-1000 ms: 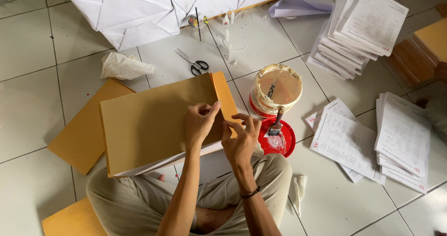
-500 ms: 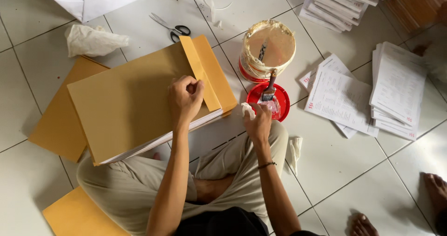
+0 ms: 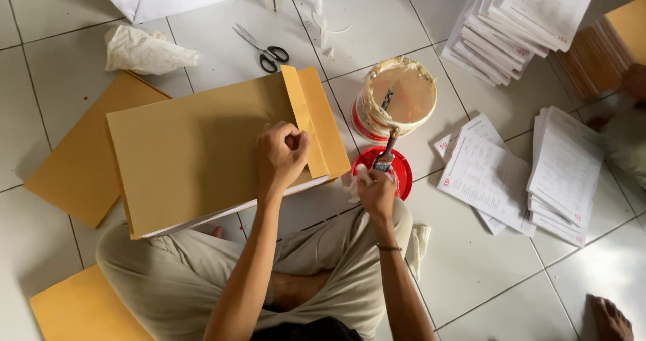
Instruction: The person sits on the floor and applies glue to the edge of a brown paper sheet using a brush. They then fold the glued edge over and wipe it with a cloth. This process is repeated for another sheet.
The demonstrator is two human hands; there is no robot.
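Observation:
A large brown envelope [image 3: 195,152] filled with white sheets rests on my lap, its flap [image 3: 313,122] at the right end. My left hand [image 3: 279,156] presses in a loose fist on the envelope beside the flap. My right hand [image 3: 375,189] grips a small brush [image 3: 386,154] by its handle, together with a bit of white cloth, over a red lid [image 3: 397,169]. A glue bucket [image 3: 397,98] smeared with paste stands just beyond the lid.
Black-handled scissors [image 3: 264,48] and a crumpled white cloth [image 3: 145,51] lie beyond the envelope. More brown envelopes [image 3: 81,169] lie at my left, printed paper stacks [image 3: 531,173] at my right. Another person's foot [image 3: 609,317] shows at the bottom right.
My right hand left the envelope flap, moved right and took hold of the brush on the red lid. My left hand stayed pressing on the envelope.

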